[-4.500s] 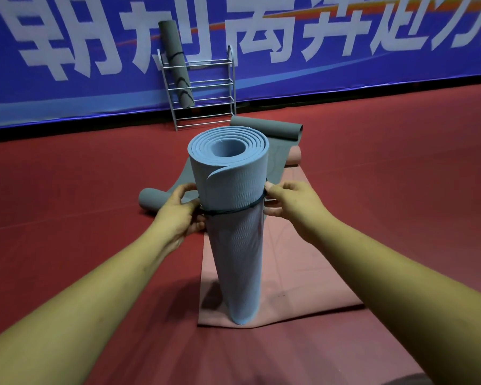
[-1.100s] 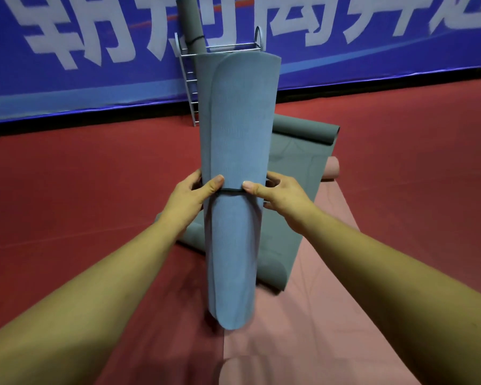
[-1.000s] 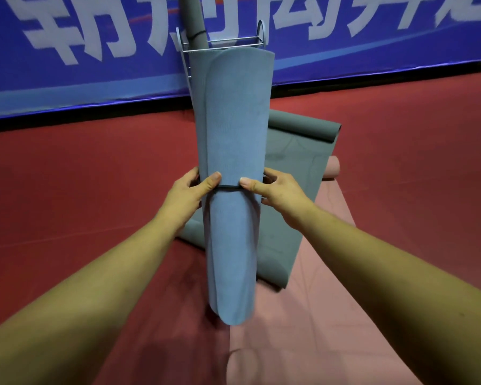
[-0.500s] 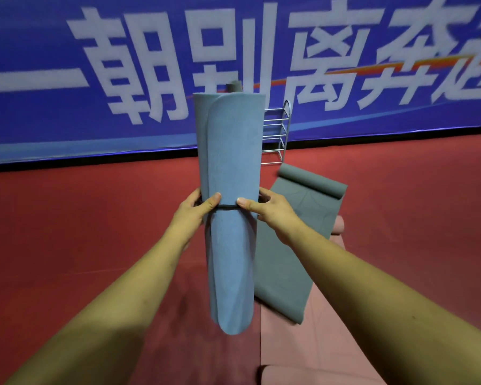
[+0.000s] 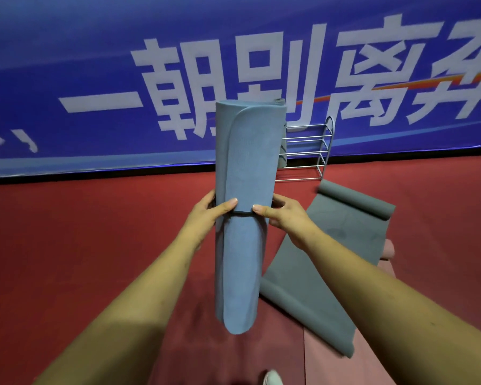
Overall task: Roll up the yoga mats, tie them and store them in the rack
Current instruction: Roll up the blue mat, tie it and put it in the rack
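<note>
Both hands on the roll: you hold a rolled blue-grey foam yoga mat (image 5: 245, 162) upright, clear of the red floor (image 5: 81, 245). Your left hand (image 5: 206, 215) grips its middle from the left, fingers (image 5: 210, 200) wrapped round the back and thumb laid across the front. Your right hand (image 5: 285, 215) clasps it the same way from the right. The two thumbs nearly meet on the thin dark band (image 5: 244, 213) that cinches the roll. The mat's outer flap shows as a curved edge near its top. Far behind it a silver wire rack (image 5: 306, 151) stands against a blue banner with white characters (image 5: 95, 65). A dark grey rolled mat (image 5: 282, 154) leans in the rack, mostly hidden by the one you carry. On the floor to the right a grey yoga mat (image 5: 317, 259) lies partly unrolled, its far end curled into a roll, its near end over a pink mat (image 5: 345, 368). A white shoe tip (image 5: 272, 379) shows at the near edge.
</note>
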A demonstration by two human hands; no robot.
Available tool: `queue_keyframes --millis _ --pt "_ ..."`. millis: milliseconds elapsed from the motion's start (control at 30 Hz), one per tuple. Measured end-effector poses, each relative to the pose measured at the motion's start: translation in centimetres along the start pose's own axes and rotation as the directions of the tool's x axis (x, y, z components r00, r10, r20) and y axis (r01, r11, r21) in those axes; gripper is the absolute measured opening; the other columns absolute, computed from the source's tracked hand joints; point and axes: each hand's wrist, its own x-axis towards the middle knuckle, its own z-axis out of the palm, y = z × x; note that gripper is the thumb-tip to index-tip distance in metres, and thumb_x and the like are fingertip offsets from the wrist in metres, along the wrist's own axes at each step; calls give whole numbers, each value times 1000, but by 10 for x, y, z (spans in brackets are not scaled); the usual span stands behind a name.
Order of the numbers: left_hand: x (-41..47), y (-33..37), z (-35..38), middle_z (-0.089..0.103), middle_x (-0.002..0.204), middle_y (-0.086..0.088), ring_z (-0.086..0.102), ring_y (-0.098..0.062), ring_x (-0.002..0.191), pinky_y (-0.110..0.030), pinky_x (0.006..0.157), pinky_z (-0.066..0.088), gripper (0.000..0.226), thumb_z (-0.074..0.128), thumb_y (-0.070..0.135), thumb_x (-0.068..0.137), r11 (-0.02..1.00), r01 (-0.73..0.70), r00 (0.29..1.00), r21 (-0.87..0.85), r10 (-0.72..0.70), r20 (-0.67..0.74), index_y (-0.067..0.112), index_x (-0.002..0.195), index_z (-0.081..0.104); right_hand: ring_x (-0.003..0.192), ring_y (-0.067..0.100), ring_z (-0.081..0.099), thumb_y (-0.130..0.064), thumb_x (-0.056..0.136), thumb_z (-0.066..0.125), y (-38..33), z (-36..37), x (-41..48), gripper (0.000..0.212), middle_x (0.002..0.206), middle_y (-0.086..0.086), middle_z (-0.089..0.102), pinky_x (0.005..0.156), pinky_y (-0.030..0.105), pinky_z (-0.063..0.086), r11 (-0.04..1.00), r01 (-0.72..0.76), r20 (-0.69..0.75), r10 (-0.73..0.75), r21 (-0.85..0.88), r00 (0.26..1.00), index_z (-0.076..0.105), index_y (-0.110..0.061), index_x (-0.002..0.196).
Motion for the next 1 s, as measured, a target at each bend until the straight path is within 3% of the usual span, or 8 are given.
queue_keyframes --millis 133,433,533,600,700,767,867,1000 --pt "63 -3 -18 68 112 12 67 10 85 -5 59 47 41 69 19 89 1000 16 1000 0 -16 -14 23 128 59 97 3 70 -12 79 81 2 4 71 47 113 -3 74 72 13 52 1000 -1 4 1 6 1000 67 -12 124" --pt "260 25 -41 67 117 6 67 9 87 -7 61 48 49 66 13 90 999 16 999 -51 -17 -28 19 136 52 89 2 71 -3 78 79 -49 -11 268 44 105 -6 74 70 12 52 998 57 22 -58 12 998 67 -16 119" --pt "320 40 -48 65 126 -3 68 0 96 -13 72 53 53 66 8 89 996 16 1000 -88 -16 -5 16 139 50 102 12 71 -4 75 82 -67 -19 328 47 110 -2 75 85 23 57 996 92 13 -92 -7 996 68 -16 118" --pt "361 48 -52 61 132 -11 67 -6 97 -30 88 55 53 65 5 89 996 5 1000 -93 -5 8 14 139 49 103 11 70 -5 74 83 -74 -24 368 46 110 -3 75 86 23 56 995 102 -14 -102 -23 995 69 -19 115" --pt "433 48 -57 56 137 -17 57 -36 107 -47 99 24 53 61 2 91 996 -4 999 -89 8 53 9 141 45 104 11 70 -8 74 84 -79 -32 429 48 111 -3 75 84 22 55 993 116 -48 -118 -33 992 69 -15 119" --pt "485 43 -56 57 135 -15 41 -33 119 -46 101 25 50 61 1 92 994 4 995 -110 7 95 11 139 47 103 13 70 -6 75 83 -77 -40 471 50 112 0 74 84 22 56 994 109 -92 -111 -25 990 67 -11 122" --pt "563 32 -55 59 135 -8 57 -21 124 -39 107 44 52 72 10 85 992 34 981 -118 -10 192 21 131 51 104 15 70 -5 75 83 -71 -56 527 51 113 0 73 85 25 57 995 94 -184 -95 -15 978 66 -11 124" --pt "671 28 -53 63 131 -3 60 -18 122 -37 104 46 78 86 34 60 994 55 947 -89 -24 322 24 131 55 102 10 70 -1 74 82 -71 -74 602 54 115 1 73 79 20 56 995 98 -306 -93 2 947 65 -10 125"
